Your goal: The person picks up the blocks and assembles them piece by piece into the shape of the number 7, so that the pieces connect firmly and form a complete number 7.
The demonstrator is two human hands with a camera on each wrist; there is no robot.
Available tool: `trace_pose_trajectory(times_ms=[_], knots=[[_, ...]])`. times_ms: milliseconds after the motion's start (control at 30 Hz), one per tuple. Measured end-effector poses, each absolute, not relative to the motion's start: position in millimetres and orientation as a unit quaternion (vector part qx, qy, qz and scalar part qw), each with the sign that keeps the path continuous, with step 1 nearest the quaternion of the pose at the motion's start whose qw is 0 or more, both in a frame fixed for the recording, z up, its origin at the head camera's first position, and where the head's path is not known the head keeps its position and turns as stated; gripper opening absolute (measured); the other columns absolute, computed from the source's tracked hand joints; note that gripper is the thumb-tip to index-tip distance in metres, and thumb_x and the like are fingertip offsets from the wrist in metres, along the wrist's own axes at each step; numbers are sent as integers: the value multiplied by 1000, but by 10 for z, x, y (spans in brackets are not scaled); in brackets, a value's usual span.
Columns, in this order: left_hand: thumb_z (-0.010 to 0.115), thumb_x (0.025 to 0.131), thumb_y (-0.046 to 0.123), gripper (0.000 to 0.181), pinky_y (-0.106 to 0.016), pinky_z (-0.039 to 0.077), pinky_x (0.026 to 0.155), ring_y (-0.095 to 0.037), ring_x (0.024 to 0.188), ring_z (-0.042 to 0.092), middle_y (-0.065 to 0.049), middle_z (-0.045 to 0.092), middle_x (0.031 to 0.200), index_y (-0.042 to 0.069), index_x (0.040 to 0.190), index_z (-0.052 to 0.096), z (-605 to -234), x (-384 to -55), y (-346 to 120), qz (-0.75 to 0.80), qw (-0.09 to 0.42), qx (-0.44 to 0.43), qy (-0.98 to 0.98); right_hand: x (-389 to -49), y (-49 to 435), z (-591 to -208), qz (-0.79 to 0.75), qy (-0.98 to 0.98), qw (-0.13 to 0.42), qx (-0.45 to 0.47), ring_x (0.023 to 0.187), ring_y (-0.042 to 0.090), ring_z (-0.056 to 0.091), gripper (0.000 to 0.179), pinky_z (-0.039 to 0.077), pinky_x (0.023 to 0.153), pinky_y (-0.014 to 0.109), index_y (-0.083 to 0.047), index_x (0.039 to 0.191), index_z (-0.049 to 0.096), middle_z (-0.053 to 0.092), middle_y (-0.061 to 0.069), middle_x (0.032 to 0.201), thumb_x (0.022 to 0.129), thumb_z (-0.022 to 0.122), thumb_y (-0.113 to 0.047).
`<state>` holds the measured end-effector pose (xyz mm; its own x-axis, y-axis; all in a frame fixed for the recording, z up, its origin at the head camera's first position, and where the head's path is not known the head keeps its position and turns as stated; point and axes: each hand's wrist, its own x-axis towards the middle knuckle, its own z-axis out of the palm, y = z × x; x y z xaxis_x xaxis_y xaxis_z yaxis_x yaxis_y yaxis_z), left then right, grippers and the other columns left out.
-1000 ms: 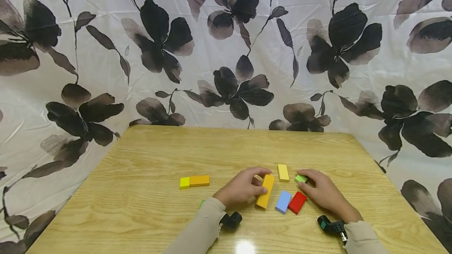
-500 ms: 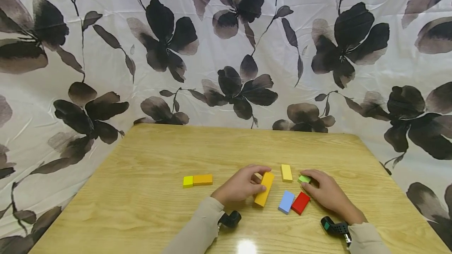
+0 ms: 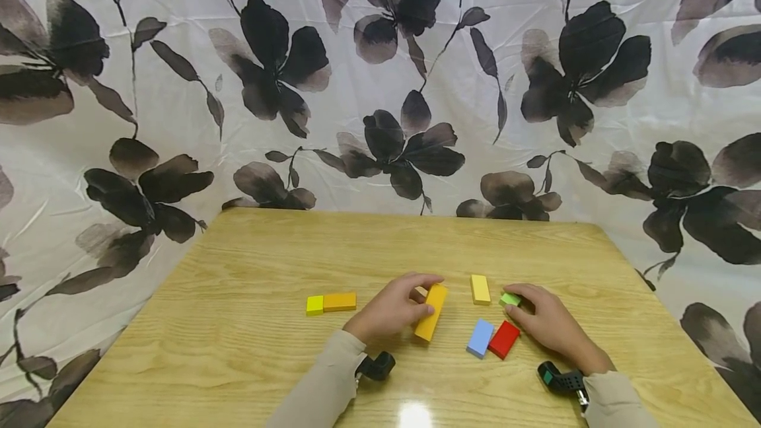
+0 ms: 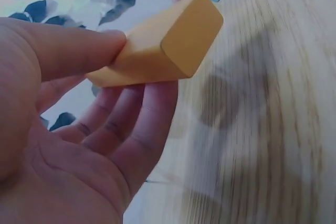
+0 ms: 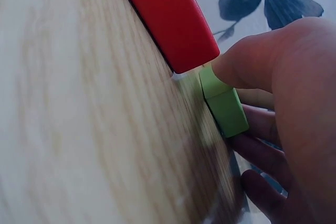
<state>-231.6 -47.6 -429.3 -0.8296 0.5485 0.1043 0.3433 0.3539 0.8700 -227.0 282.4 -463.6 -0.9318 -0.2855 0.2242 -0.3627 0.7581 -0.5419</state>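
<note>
My left hand (image 3: pixel 389 309) grips a long orange block (image 3: pixel 431 313) between thumb and fingers. In the left wrist view that block is held tilted above the table, with a shadow on the wood. A small green block (image 3: pixel 509 299) lies on the table, and my right hand (image 3: pixel 547 322) pinches it with the thumb (image 5: pixel 247 61) on one side. Between the hands are a blue block (image 3: pixel 479 338) and a red block (image 3: pixel 504 339), side by side and slightly angled. Behind them is a pale yellow block (image 3: pixel 480 290).
Left of my left hand, a small yellow block (image 3: pixel 315 305) touches the end of an orange block (image 3: pixel 339 302) on the wooden table (image 3: pixel 250 249). A flower-patterned cloth (image 3: pixel 380 84) hangs behind the table. A black wrist device (image 3: pixel 376 366) sits at each sleeve.
My left hand has moved a little left and away with the long orange block, widening its gap from the blue block. The right hand stays on the green block.
</note>
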Motion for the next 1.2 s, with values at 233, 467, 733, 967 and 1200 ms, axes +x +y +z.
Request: trace_pose_trajectory(times_ms=[233, 467, 733, 967, 1200], knots=[[69, 96, 10, 50, -26, 53, 80, -13, 102, 60, 3, 53, 138, 23, 143, 57, -4292, -2326, -528, 498, 109, 265, 819, -2269, 2827, -4611, 302, -936, 62, 172, 129, 44, 48, 43, 38, 102, 63, -7, 136, 62, 57, 17, 138, 99, 66, -29], [69, 96, 10, 50, -28, 54, 77, -14, 99, 61, 1, 53, 139, 19, 143, 57, -4327, -2329, -632, 519, 128, 253, 807, -2271, 2811, -4618, 305, -935, 58, 174, 130, 44, 48, 43, 37, 102, 63, -6, 136, 62, 57, 17, 138, 99, 66, -28], [68, 97, 10, 50, -35, 56, 80, -18, 101, 64, -4, 50, 141, 15, 145, 55, -4357, -2344, -798, 554, 167, 248, 777, -2269, 2821, -4625, 305, -935, 60, 174, 129, 44, 49, 42, 38, 102, 63, -6, 136, 62, 58, 18, 137, 99, 66, -27], [68, 97, 10, 50, -34, 55, 82, -20, 101, 63, -8, 49, 142, 11, 145, 55, -4369, -2366, -880, 560, 168, 253, 771, -2272, 2839, -4653, 301, -935, 65, 175, 129, 43, 49, 43, 38, 102, 63, -7, 136, 62, 58, 17, 136, 99, 66, -29], [69, 96, 9, 48, -37, 55, 82, -20, 98, 63, -8, 53, 136, 10, 142, 57, -4348, -2359, -903, 551, 172, 251, 777, -2285, 2834, -4651, 302, -935, 64, 175, 129, 43, 49, 42, 38, 102, 63, -7, 136, 62, 58, 17, 137, 99, 66, -28]])
